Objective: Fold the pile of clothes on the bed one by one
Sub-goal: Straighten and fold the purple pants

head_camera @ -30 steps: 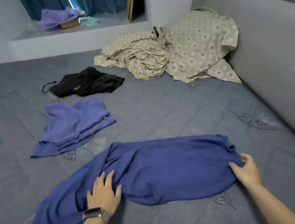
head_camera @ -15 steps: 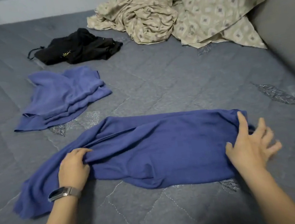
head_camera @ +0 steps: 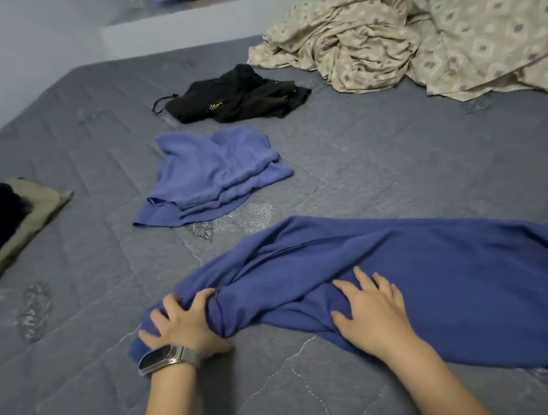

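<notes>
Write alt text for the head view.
Two hands work a dark blue garment on a grey bed: the left hand bunches its end, the right hand presses flat. Beyond lie a folded blue garment and black clothing.

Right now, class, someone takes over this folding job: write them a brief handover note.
Left hand grips the bunched left end of the dark blue garment. Right hand presses flat on its middle.
Done: a lighter blue garment lies roughly folded on the bed.
Left: finish the dark blue one, then the black garment and the patterned beige cloth.
</notes>
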`<move>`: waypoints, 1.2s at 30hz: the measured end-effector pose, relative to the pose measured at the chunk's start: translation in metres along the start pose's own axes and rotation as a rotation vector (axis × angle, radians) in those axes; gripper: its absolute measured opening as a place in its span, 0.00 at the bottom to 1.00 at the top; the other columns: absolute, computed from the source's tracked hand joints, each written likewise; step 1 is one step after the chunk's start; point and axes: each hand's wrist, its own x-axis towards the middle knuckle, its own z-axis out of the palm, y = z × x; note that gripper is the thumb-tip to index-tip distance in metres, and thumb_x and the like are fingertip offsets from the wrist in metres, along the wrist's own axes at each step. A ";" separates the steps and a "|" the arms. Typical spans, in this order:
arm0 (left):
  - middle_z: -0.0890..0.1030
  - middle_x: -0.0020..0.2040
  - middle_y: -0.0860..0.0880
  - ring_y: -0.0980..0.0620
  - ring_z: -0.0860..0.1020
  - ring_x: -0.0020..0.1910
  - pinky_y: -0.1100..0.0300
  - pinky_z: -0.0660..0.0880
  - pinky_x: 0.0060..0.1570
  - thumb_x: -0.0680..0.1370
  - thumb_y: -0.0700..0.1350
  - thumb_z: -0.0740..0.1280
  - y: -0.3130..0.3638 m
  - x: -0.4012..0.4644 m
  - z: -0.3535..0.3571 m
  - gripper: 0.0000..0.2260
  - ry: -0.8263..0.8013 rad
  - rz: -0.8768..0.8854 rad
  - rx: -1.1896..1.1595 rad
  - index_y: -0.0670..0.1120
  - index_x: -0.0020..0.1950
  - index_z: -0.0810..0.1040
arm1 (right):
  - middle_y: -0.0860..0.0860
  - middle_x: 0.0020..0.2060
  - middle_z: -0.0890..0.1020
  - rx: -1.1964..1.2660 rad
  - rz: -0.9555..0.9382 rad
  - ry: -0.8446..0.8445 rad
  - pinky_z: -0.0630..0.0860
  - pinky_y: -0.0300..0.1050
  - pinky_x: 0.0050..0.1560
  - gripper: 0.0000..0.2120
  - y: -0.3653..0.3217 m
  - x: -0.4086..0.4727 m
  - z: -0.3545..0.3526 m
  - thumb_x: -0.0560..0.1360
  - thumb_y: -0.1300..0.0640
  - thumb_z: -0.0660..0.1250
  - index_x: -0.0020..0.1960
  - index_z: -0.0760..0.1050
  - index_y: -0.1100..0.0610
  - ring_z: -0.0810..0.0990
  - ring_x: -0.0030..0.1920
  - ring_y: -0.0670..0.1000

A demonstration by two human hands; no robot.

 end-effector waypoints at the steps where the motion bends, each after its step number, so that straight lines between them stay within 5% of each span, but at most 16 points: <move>1: 0.55 0.70 0.48 0.40 0.59 0.70 0.39 0.57 0.68 0.64 0.61 0.72 -0.012 0.002 0.006 0.37 -0.030 0.008 -0.035 0.71 0.68 0.56 | 0.50 0.78 0.47 0.010 0.004 0.003 0.46 0.56 0.76 0.28 -0.005 0.002 0.002 0.79 0.43 0.57 0.77 0.53 0.43 0.46 0.77 0.59; 4: 0.64 0.69 0.46 0.40 0.70 0.65 0.44 0.69 0.63 0.71 0.44 0.66 -0.047 0.010 0.009 0.36 0.066 0.219 -0.224 0.73 0.69 0.54 | 0.50 0.78 0.46 0.018 0.019 -0.017 0.46 0.58 0.76 0.31 -0.016 0.005 0.007 0.77 0.47 0.59 0.76 0.50 0.44 0.44 0.76 0.61; 7: 0.80 0.58 0.45 0.40 0.79 0.56 0.51 0.74 0.51 0.72 0.33 0.64 -0.078 0.015 0.001 0.28 0.284 0.252 -0.486 0.57 0.67 0.71 | 0.50 0.77 0.46 -0.044 0.015 -0.045 0.45 0.60 0.75 0.37 -0.023 0.004 0.008 0.72 0.53 0.63 0.75 0.49 0.43 0.42 0.76 0.63; 9: 0.84 0.47 0.46 0.44 0.82 0.49 0.56 0.72 0.44 0.73 0.33 0.67 -0.091 0.018 -0.011 0.15 0.411 0.220 -0.602 0.49 0.55 0.80 | 0.50 0.77 0.47 -0.060 0.003 -0.061 0.45 0.61 0.74 0.38 -0.025 0.005 0.007 0.71 0.54 0.64 0.74 0.48 0.42 0.42 0.76 0.63; 12: 0.82 0.35 0.53 0.66 0.78 0.34 0.69 0.72 0.36 0.74 0.34 0.68 -0.101 0.035 -0.044 0.10 0.364 0.243 -0.797 0.49 0.42 0.81 | 0.49 0.77 0.48 -0.065 -0.013 -0.088 0.46 0.61 0.74 0.37 -0.025 0.005 0.002 0.72 0.53 0.63 0.75 0.47 0.42 0.43 0.76 0.62; 14: 0.77 0.30 0.47 0.66 0.68 0.22 0.70 0.66 0.24 0.76 0.37 0.68 -0.102 0.061 -0.067 0.06 0.366 0.157 -0.854 0.43 0.40 0.81 | 0.48 0.76 0.51 -0.055 -0.021 -0.085 0.49 0.60 0.74 0.37 -0.023 0.005 0.000 0.71 0.55 0.62 0.75 0.48 0.42 0.45 0.76 0.61; 17: 0.79 0.40 0.43 0.62 0.73 0.28 0.65 0.73 0.31 0.72 0.47 0.74 -0.095 0.099 -0.094 0.16 0.483 -0.021 -1.064 0.37 0.54 0.80 | 0.46 0.75 0.53 -0.038 -0.029 -0.063 0.51 0.59 0.74 0.38 -0.022 0.003 -0.002 0.70 0.56 0.61 0.74 0.48 0.42 0.47 0.76 0.60; 19: 0.76 0.59 0.43 0.54 0.79 0.49 0.55 0.79 0.48 0.70 0.49 0.76 -0.083 0.110 -0.101 0.30 0.421 -0.077 -1.244 0.39 0.68 0.70 | 0.45 0.75 0.53 -0.039 -0.028 -0.050 0.52 0.59 0.74 0.38 -0.021 0.002 -0.002 0.70 0.57 0.60 0.75 0.47 0.42 0.48 0.76 0.60; 21: 0.73 0.64 0.43 0.49 0.74 0.60 0.54 0.72 0.60 0.72 0.45 0.74 -0.062 0.102 -0.096 0.28 0.414 0.079 -1.130 0.39 0.69 0.69 | 0.45 0.75 0.52 -0.042 -0.036 -0.038 0.52 0.59 0.74 0.38 -0.022 0.003 -0.002 0.70 0.57 0.60 0.75 0.46 0.41 0.48 0.75 0.60; 24: 0.78 0.56 0.48 0.52 0.75 0.55 0.60 0.70 0.59 0.71 0.56 0.73 -0.030 0.072 -0.055 0.23 0.308 0.494 -0.693 0.44 0.59 0.77 | 0.46 0.75 0.51 -0.045 -0.049 -0.049 0.50 0.59 0.74 0.38 -0.022 0.006 -0.002 0.70 0.57 0.60 0.74 0.47 0.41 0.47 0.75 0.61; 26: 0.76 0.57 0.50 0.51 0.74 0.57 0.56 0.71 0.60 0.67 0.70 0.65 -0.027 0.064 -0.020 0.33 0.181 0.489 -0.324 0.48 0.61 0.75 | 0.46 0.75 0.50 -0.070 -0.066 -0.077 0.48 0.59 0.74 0.38 -0.020 0.007 -0.001 0.69 0.53 0.60 0.74 0.46 0.40 0.46 0.75 0.61; 28: 0.73 0.60 0.50 0.47 0.72 0.61 0.49 0.73 0.58 0.70 0.70 0.62 -0.036 0.067 0.003 0.31 0.174 0.299 0.002 0.50 0.63 0.70 | 0.46 0.76 0.47 -0.115 -0.097 -0.100 0.46 0.58 0.75 0.38 -0.015 0.007 0.000 0.69 0.46 0.59 0.75 0.45 0.38 0.44 0.76 0.60; 33: 0.82 0.45 0.42 0.39 0.79 0.49 0.52 0.74 0.45 0.75 0.50 0.69 -0.055 0.081 -0.015 0.10 0.214 0.304 -0.249 0.51 0.37 0.71 | 0.43 0.77 0.44 -0.124 -0.101 -0.058 0.42 0.55 0.75 0.40 -0.007 0.004 0.006 0.63 0.29 0.41 0.74 0.44 0.34 0.41 0.76 0.55; 36: 0.82 0.45 0.42 0.37 0.79 0.48 0.46 0.77 0.47 0.71 0.40 0.68 -0.050 0.100 -0.052 0.06 0.464 0.346 -0.283 0.50 0.43 0.82 | 0.46 0.77 0.42 -0.171 -0.115 -0.067 0.41 0.60 0.75 0.36 -0.012 0.005 0.008 0.72 0.34 0.53 0.75 0.40 0.35 0.39 0.76 0.59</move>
